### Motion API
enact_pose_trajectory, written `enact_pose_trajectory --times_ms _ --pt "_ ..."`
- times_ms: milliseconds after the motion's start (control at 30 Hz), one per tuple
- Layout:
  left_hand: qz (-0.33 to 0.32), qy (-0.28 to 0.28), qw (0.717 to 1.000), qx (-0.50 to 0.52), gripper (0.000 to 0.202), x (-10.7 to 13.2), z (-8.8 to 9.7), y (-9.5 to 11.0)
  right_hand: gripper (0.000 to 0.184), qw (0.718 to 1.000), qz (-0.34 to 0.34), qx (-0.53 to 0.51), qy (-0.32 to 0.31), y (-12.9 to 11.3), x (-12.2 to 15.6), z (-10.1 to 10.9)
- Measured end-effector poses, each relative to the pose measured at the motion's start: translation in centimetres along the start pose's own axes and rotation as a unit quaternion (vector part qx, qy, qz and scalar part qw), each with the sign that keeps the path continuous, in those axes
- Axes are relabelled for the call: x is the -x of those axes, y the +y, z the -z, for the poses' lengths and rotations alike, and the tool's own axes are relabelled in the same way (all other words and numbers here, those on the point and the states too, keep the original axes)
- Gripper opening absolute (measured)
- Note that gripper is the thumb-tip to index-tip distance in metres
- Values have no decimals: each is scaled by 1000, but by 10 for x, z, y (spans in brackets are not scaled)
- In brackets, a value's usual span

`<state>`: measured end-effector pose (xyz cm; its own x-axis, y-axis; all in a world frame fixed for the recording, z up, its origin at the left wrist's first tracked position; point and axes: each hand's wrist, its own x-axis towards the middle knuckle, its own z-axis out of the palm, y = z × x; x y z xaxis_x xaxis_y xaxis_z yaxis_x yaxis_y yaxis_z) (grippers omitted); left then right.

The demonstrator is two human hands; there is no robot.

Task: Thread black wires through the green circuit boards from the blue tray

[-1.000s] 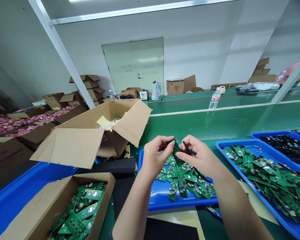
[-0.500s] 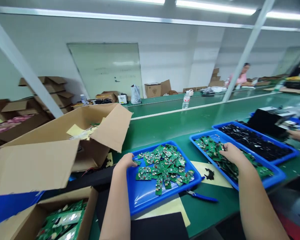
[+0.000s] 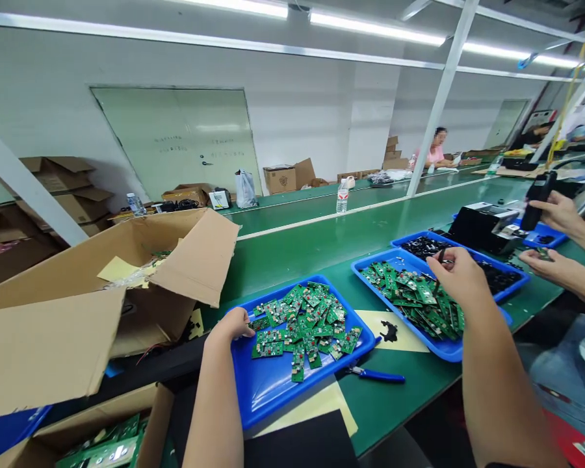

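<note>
My left hand [image 3: 234,324] is at the left rim of a blue tray [image 3: 268,416], its fingers closed on a small green circuit board [image 3: 259,324]. Many similar boards [image 3: 316,318] lie heaped in that tray. Over a second blue tray [image 3: 451,353], my right hand [image 3: 458,273] pinches a thin dark piece [image 3: 437,276]; its exact kind is unclear. Green boards [image 3: 409,296] fill this second tray beneath the hand. Blue-handled cutters [image 3: 380,376] rest on the green bench between the trays, near a small black piece [image 3: 389,331] on yellow paper.
A third blue tray holds black parts [image 3: 502,279]. At right, a co-worker's hands hold a black tool [image 3: 539,198] and a small part. Left are an open carton [image 3: 53,338] and a smaller box of boards [image 3: 160,409]. A bottle [image 3: 342,196] stands farther back.
My view has turned to the right. My right hand has lifted from the boards in the second tray with a dark piece in its fingers. My left hand stays at its tray.
</note>
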<state>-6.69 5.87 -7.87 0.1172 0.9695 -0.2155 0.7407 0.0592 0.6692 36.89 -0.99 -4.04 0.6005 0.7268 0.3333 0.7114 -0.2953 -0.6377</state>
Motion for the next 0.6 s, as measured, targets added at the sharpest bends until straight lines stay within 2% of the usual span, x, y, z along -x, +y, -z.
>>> enact_pose_trajectory --times_ms 67,133,200,300,367,433,600 --pt "-4 10 1000 19 24 -2 7 4 20 996 54 -67 -21 -28 15 -4" --pt "-24 41 998 52 26 -1 15 13 23 978 130 -144 -80 -60 35 -16" --pt "-64 84 989 103 30 6 20 27 23 924 223 -266 -160 -95 57 -31" --pt "-127 118 966 194 31 24 20 50 23 858 308 -347 -221 -139 86 -50" --pt "-159 117 947 252 36 37 16 64 25 835 332 -375 -226 -161 99 -59" --pt "-178 120 928 304 40 47 13 72 29 827 330 -402 -216 -174 106 -65" --pt "-195 134 876 421 39 55 11 76 37 832 292 -422 -210 -186 109 -78"
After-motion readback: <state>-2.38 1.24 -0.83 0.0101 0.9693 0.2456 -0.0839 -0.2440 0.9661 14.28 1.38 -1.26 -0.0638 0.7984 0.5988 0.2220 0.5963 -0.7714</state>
